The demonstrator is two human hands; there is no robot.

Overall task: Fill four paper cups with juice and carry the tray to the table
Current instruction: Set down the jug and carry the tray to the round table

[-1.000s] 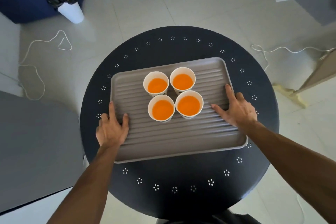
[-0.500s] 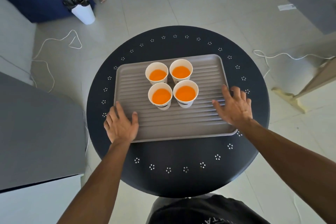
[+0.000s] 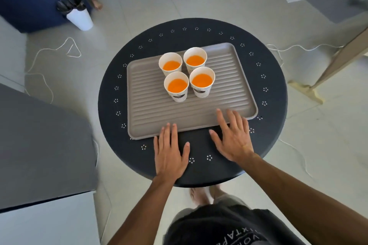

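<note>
On the round dark desk (image 3: 278, 145), ringed with small white dotted flowers, the left hand (image 3: 171, 153) lies flat and spread, holding nothing, its fingertips reaching the near rim of the tray (image 3: 229, 101). That tray is grey, rectangular, ribbed with fine ridges, round-cornered. Four white paper cups (image 3: 188, 77) stand clustered on its far half, each filled with orange juice. Further right, the right hand (image 3: 233, 137) is likewise flat and splayed, grasping nothing, fingers overlapping the tray's near edge.

Indoor room, tiled floor (image 3: 249, 2), lined bin (image 3: 76, 14)
</note>
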